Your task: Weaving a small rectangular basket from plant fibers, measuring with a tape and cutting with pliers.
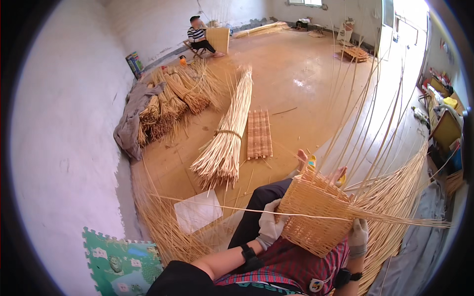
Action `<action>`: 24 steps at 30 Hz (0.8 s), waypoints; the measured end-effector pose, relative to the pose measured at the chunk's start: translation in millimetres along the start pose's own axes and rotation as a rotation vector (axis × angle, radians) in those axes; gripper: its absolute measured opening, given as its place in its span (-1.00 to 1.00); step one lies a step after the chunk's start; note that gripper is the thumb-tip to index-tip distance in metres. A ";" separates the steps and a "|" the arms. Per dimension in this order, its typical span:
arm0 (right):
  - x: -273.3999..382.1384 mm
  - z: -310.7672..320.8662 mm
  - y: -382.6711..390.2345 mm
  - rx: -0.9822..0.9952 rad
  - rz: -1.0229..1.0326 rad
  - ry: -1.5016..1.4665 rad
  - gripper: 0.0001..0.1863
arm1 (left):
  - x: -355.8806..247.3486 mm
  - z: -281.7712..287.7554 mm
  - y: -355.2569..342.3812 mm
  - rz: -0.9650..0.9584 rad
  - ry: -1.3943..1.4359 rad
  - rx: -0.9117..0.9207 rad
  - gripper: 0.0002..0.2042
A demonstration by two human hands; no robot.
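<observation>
On my lap rests a partly woven wicker basket, tilted, with long willow rods rising from its far side. My left hand, in a pale glove, grips the basket's left edge, its fingers partly hidden behind the weave. My right hand, gloved too, holds the right edge near the lower corner. One long pale willow strand runs across the front of the basket. From its right side a tuft of strands sticks out past my right hand.
Loose willow rods lie to my right. Ahead are a tied willow bundle and a flat woven panel. More bundles are heaped by the left wall. A seated person holds a woven panel farther back.
</observation>
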State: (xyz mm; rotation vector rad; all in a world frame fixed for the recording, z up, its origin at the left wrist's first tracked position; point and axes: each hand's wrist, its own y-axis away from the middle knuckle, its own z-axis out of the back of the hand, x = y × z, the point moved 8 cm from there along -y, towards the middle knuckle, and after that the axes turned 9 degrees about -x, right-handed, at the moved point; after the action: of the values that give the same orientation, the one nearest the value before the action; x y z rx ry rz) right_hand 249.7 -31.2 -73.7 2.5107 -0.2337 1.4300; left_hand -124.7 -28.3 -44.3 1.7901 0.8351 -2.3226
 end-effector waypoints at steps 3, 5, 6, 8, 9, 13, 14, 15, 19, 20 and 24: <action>-7.1 -1.2 -4.6 -0.001 0.007 -0.010 -0.59 | 9.6 -8.0 -10.9 0.013 -0.088 0.004 -0.47; -10.8 -4.7 -11.6 0.003 0.016 -0.018 -0.58 | 12.0 -10.3 -13.3 0.000 -0.099 0.023 -0.43; -12.9 -6.1 -15.4 0.004 0.015 -0.023 -0.57 | 14.5 -10.6 -13.2 0.014 -0.132 0.038 -0.42; -17.6 -6.3 -22.9 -0.002 0.006 -0.016 -0.57 | 15.7 -9.8 -12.0 0.015 -0.185 0.051 -0.40; -19.5 -4.9 -26.5 -0.007 0.004 -0.003 -0.57 | 14.4 -8.9 -11.2 -0.003 -0.201 0.049 -0.39; -24.9 0.2 -34.2 0.045 0.016 -0.047 -0.59 | 15.7 -9.3 -10.2 -0.007 -0.249 0.057 -0.37; -28.2 5.9 -36.0 0.004 0.000 -0.016 -0.59 | 16.3 -9.9 -10.4 -0.007 -0.250 0.060 -0.37; -29.5 7.7 -36.9 0.004 0.003 -0.008 -0.60 | 17.0 -10.6 -11.0 -0.007 -0.251 0.062 -0.37; -30.1 6.6 -37.1 0.033 0.032 -0.014 -0.62 | 19.3 -12.4 -11.8 -0.014 -0.258 0.072 -0.35; -31.4 7.9 -37.1 0.000 0.019 -0.001 -0.62 | 18.5 -12.3 -11.8 -0.031 -0.271 0.069 -0.35; -27.9 2.5 -35.0 -0.024 0.040 0.016 -0.61 | 17.2 -12.0 -11.2 -0.057 -0.287 0.070 -0.34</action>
State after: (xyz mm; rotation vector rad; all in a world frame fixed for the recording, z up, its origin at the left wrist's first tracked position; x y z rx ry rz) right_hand 246.6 2.1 -103.5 2.4882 -0.2986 1.4529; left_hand -123.9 -8.9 -58.0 1.4218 0.7768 -2.5904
